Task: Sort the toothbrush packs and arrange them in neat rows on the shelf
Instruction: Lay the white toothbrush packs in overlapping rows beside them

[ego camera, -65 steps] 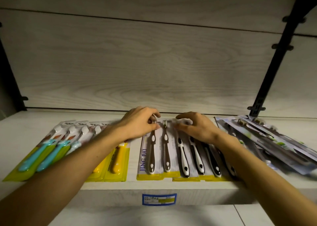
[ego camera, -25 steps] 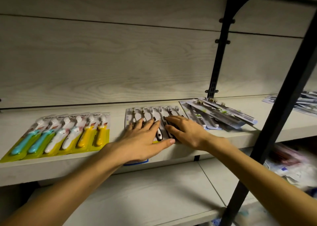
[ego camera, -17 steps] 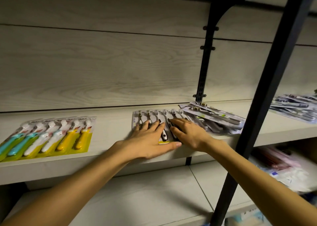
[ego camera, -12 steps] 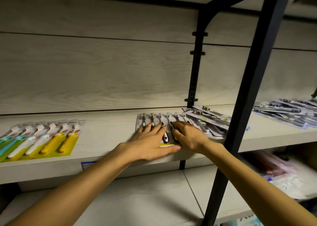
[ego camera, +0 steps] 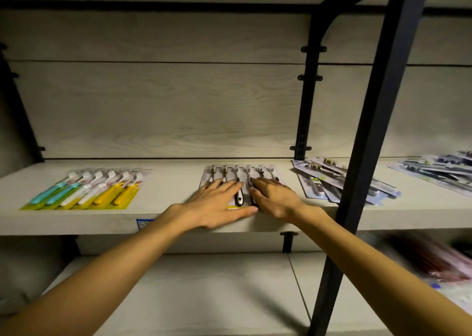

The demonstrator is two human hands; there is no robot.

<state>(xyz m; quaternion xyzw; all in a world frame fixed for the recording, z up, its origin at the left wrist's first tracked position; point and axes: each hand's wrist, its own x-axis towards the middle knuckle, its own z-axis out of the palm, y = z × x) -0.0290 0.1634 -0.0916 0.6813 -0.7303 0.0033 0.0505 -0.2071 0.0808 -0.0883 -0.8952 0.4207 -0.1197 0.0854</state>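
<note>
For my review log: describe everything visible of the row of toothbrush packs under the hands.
The row of toothbrush packs lies flat mid-shelf, heads toward the back wall. Six brush heads show in clear blister fronts; one black-and-white handle and a yellow card edge show between the hands. The left hand and right hand press flat on it, fingers straight. It lies apart from its neighbours.

Both bare forearms reach up and forward, converging toward the middle. The left hand (ego camera: pixel 217 205) lies palm down with fingers straight and spread, thumb stretched out toward the right hand (ego camera: pixel 274 199), which lies flat just beside it, fingers extended.
</note>
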